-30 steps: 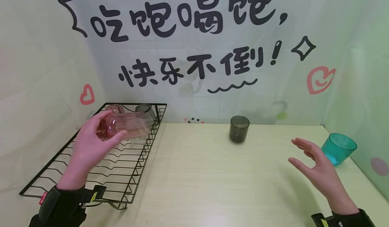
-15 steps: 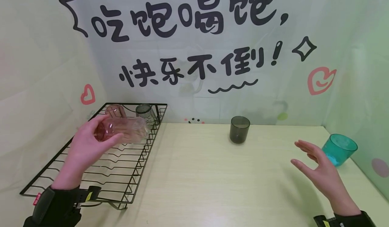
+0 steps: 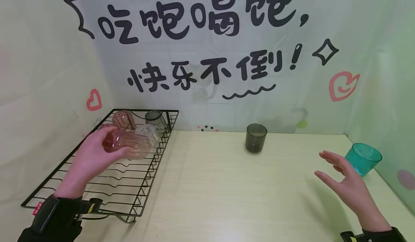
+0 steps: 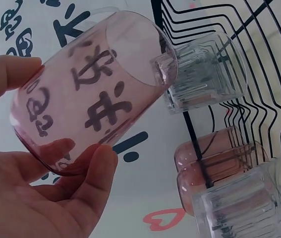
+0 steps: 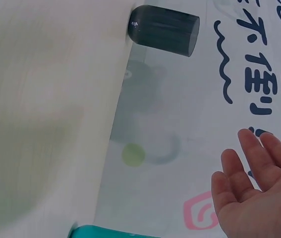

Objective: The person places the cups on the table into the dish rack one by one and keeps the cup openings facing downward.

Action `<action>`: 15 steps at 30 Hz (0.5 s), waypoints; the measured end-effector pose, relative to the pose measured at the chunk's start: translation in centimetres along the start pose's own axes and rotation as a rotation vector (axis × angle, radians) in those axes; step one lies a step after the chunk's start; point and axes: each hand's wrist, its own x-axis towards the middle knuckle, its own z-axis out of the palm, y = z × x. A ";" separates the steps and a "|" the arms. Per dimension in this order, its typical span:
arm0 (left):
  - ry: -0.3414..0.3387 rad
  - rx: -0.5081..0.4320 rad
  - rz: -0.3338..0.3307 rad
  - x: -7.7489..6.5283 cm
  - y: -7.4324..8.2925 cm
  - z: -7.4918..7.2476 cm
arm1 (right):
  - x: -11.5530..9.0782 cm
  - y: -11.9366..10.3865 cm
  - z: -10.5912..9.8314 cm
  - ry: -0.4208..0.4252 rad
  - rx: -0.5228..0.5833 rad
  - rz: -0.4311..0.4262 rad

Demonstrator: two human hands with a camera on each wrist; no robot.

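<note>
My left hand (image 3: pixel 92 159) grips a see-through pink cup (image 3: pixel 134 146), thumb on one side and fingers on the other. The cup lies sideways above the black wire rack (image 3: pixel 42 184), its mouth pointing right. In the left wrist view, the pink cup (image 4: pixel 81 94) is pinched near its base by the left hand (image 4: pixel 41 198). My right hand (image 3: pixel 355 189) hovers over the table with fingers apart, holding nothing. It is nearest a teal cup (image 3: pixel 366 157), which it partly overlaps. The right wrist view shows bare fingers of this hand (image 5: pixel 264 193).
On the rack's far end are a pink glass (image 3: pixel 124 119), a dark grey glass (image 3: pixel 155 117) and a clear faceted glass (image 3: pixel 147 131). A smoky grey cup (image 3: pixel 255 139) stands upright at the table's back. Printed cloth walls (image 3: pixel 201 54) border the table.
My left hand has shifted slightly left and nearer with the pink cup, whose mouth end has dipped, uncovering the clear glass behind. My right hand has drifted a little to the right.
</note>
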 end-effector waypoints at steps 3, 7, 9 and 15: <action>-0.057 0.022 -0.026 0.1 -0.2 0.1 | 0.0 0.1 -0.1 -0.002 -0.003 -0.003; -0.114 0.048 -0.026 0.5 -0.4 0.3 | 0.0 0.2 -0.2 -0.004 -0.009 -0.003; -0.129 0.060 -0.022 0.6 -0.5 0.4 | 0.0 0.2 -0.2 -0.003 -0.009 -0.004; -0.178 0.079 -0.031 0.9 -0.2 0.5 | 0.0 0.4 -0.3 -0.007 -0.026 0.001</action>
